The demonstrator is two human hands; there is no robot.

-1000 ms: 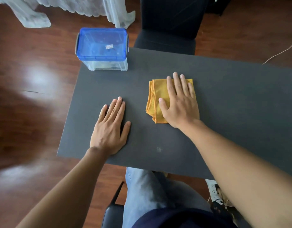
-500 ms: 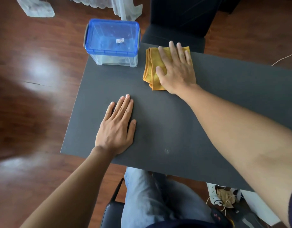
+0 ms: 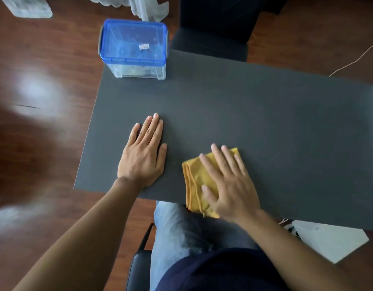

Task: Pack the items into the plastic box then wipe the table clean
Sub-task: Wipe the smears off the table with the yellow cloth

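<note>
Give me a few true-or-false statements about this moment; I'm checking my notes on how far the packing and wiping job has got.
1. The right hand lies flat on the folded yellow cloth. True.
2. The clear plastic box with the blue lid stands open. False: its lid is on.
3. The left hand grips a corner of the cloth. False: it rests palm down on the bare dark grey table, apart from the cloth.
4. The cloth reaches over the table's near edge. True.
5. The box stands at the table's near right corner. False: it stands at the far left corner.
</note>
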